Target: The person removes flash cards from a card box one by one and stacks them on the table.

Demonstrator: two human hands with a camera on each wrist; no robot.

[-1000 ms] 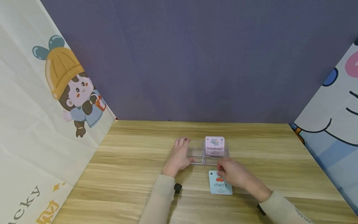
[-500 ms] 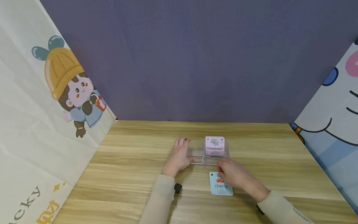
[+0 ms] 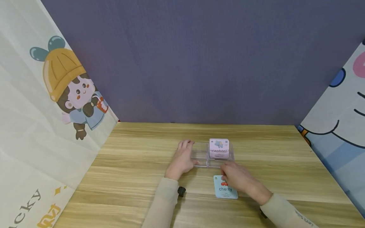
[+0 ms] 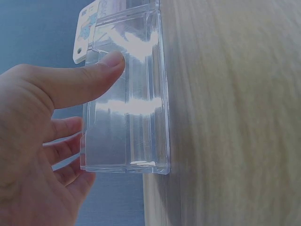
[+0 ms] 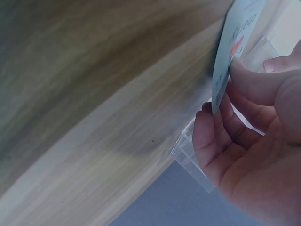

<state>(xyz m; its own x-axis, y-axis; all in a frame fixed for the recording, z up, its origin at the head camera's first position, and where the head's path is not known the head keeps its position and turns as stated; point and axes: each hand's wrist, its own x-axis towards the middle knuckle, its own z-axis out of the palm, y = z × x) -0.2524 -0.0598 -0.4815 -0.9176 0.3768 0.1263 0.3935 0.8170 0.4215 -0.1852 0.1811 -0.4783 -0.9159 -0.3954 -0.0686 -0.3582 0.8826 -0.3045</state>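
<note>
My left hand [image 3: 182, 158] grips the left end of a clear plastic card holder [image 3: 200, 154]. In the left wrist view its thumb [image 4: 113, 61] lies over the front, and the other fingers are behind. Upright in the holder's right compartment stands a pink elephant flashcard [image 3: 219, 148]. My right hand [image 3: 240, 179] pinches the top of a light blue cherry flashcard [image 3: 226, 191] just in front of the holder. In the right wrist view the thumb presses that flashcard [image 5: 230, 52] against the curled fingers, and the holder [image 5: 186, 148] shows behind.
Under everything is a wood-grain table [image 3: 137, 190]. A dark blue-grey panel [image 3: 199, 63] stands along its back edge. Printed curtains hang at both sides, the left one [image 3: 28, 133] with a cartoon figure.
The cherry flashcard has shifted very slightly toward me, pinched in my right hand. My left hand and the card holder stay where they were.
</note>
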